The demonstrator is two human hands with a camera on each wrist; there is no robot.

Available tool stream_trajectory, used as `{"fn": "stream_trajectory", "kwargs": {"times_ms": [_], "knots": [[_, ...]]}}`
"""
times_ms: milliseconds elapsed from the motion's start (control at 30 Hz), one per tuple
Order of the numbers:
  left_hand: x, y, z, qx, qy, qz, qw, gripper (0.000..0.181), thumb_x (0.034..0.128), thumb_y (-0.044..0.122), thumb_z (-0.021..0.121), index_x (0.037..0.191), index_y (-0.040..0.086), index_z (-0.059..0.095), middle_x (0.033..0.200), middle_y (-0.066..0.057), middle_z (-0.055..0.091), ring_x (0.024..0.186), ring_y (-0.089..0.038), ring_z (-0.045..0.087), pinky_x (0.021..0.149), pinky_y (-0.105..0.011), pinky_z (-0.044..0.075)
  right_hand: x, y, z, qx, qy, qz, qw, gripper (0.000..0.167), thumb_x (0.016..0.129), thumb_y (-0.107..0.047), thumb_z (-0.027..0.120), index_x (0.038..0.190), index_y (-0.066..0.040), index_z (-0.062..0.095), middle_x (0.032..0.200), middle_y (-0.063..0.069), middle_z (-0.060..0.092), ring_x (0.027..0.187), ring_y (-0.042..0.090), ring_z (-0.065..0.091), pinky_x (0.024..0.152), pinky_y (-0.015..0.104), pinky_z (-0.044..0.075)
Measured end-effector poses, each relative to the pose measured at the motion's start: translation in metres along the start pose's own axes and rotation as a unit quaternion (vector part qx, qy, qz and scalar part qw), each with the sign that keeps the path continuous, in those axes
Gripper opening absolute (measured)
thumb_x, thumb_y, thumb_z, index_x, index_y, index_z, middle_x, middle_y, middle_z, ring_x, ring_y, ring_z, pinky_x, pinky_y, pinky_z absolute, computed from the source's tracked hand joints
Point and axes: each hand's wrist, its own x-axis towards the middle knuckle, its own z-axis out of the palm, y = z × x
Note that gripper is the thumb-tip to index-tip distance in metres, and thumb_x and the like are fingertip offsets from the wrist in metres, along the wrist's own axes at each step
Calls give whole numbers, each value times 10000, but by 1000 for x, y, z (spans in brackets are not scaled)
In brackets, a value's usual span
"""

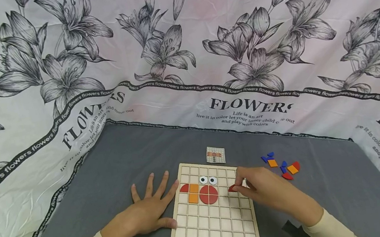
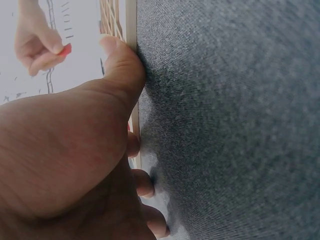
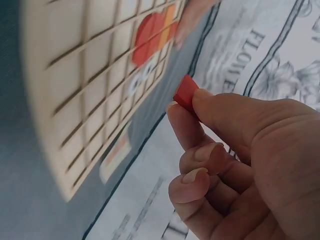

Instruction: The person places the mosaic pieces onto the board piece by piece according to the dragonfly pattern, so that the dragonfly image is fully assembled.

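The wooden grid board (image 1: 220, 223) lies on the grey cloth, bearing a red circle (image 1: 208, 195), two eye pieces (image 1: 208, 180), orange squares (image 1: 193, 193) and a red quarter piece (image 1: 184, 188) at its left. My left hand (image 1: 145, 215) rests flat with fingers spread, its thumb and fingertips at the board's left edge; in the left wrist view the thumb (image 2: 122, 62) touches that edge. Over the board's right part, my right hand (image 1: 273, 191) pinches a red piece (image 3: 186, 94) between thumb and index finger, the other fingers curled.
Loose blue, orange and red pieces (image 1: 272, 163) lie on the cloth right of the board. A small pattern card (image 1: 215, 155) sits just behind the board. Flower-printed fabric (image 1: 245, 107) rises at the back and sides.
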Motion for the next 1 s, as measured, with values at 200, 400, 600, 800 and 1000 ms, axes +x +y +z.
{"fn": "stream_trajectory", "kwargs": {"times_ms": [200, 400, 600, 800, 1000], "knots": [[-1, -1, 2, -6, 20, 9, 10000, 1099, 886, 706, 644, 1726, 215, 134, 1768, -196, -74, 1554, -597, -127, 984, -949, -69, 27, -16, 18, -198, -254, -310, 9990, 142, 995, -171, 776, 1107, -212, 698, 869, -145, 681, 598, -32, 463, 510, 194, 423], [5, -11, 12, 15, 125, 113, 9999, 1114, 868, 785, 586, 1728, 285, 84, 1772, -158, -109, 1556, -575, -158, 993, -937, -95, 52, -31, 34, -443, -506, -704, 9953, 111, 999, -161, 771, 1106, -187, 772, 1013, -136, 739, 862, -20, 642, 745, 218, 568], [6, -16, 17, 89, 248, 198, 9995, 1118, 858, 822, 538, 1723, 333, 26, 1774, -121, -145, 1558, -574, -159, 975, -944, -99, 74, -41, 49, -484, -513, -1001, 9925, 73, 985, -177, 790, 1048, -206, 768, 976, -125, 757, 775, -43, 626, 690, 189, 539], [3, -11, 10, 40, 105, 76, 9999, 1118, 873, 773, 588, 1726, 300, 41, 1772, -143, -130, 1556, -574, -163, 993, -936, -96, 89, -46, 61, -550, -701, -954, 9914, 48, 992, -198, 783, 1028, -212, 755, 958, -113, 775, 735, -48, 622, 624, 175, 504], [0, 0, 1, 170, -64, -139, 9997, 1091, 893, 706, 629, 1728, 248, 97, 1773, -159, -100, 1565, -569, -133, 1019, -935, -37, 97, -48, 70, -601, -836, -769, 9917, 102, 970, -202, 801, 925, -243, 719, 862, -164, 723, 616, -60, 542, 559, 179, 454]]}}
